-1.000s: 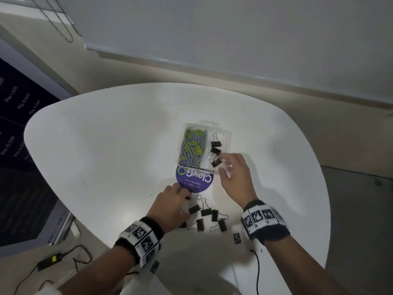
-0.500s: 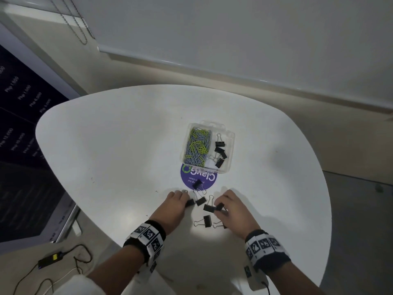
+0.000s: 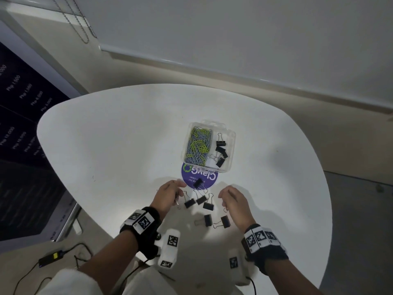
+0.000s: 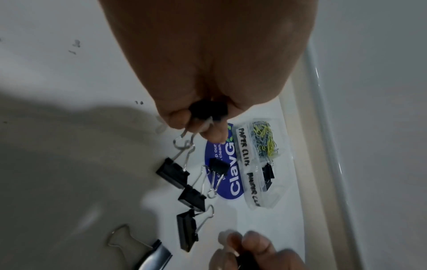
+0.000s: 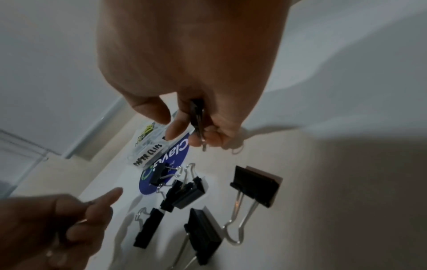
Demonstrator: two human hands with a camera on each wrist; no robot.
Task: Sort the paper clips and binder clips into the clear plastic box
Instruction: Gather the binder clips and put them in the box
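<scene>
Both my left hand (image 3: pixel 168 195) and right hand (image 3: pixel 234 202) pinch binder clips; carry each to the clear plastic box's (image 3: pixel 230 145) right compartment.

Your left hand (image 4: pixel 208 76) hides most of black binder clip (image 4: pixel 208 110); right hand (image 5: pixel 196 73) likewise; sticker's small print unreadable.
</scene>
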